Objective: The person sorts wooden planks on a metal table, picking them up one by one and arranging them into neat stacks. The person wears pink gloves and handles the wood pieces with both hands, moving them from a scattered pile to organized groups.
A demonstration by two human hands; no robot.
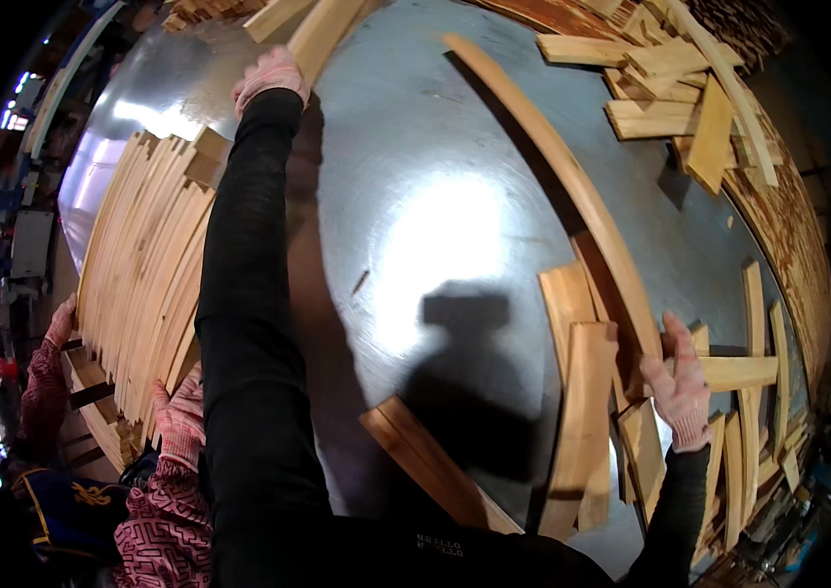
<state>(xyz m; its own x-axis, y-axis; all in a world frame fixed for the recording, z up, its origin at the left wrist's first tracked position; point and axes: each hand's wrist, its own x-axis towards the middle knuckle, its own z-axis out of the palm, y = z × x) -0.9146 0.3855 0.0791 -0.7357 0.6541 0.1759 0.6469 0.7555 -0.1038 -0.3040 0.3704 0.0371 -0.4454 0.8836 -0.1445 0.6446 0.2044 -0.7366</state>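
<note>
My left arm, in a black sleeve, reaches to the far left of the metal table. My left hand, in a pale pink work glove, is closed at the near end of a wooden board that runs out of view. At the right, my gloved right hand has its fingers spread beside the near end of a long wooden strip; whether it touches the strip is unclear. Short wooden boards lie left of that hand, and another wooden piece lies close to my body.
Another person's gloved hands are at a large stack of thin wooden strips on the left. Loose offcuts are heaped at the far right. More wooden pieces lie along the right edge, near a rough brown board.
</note>
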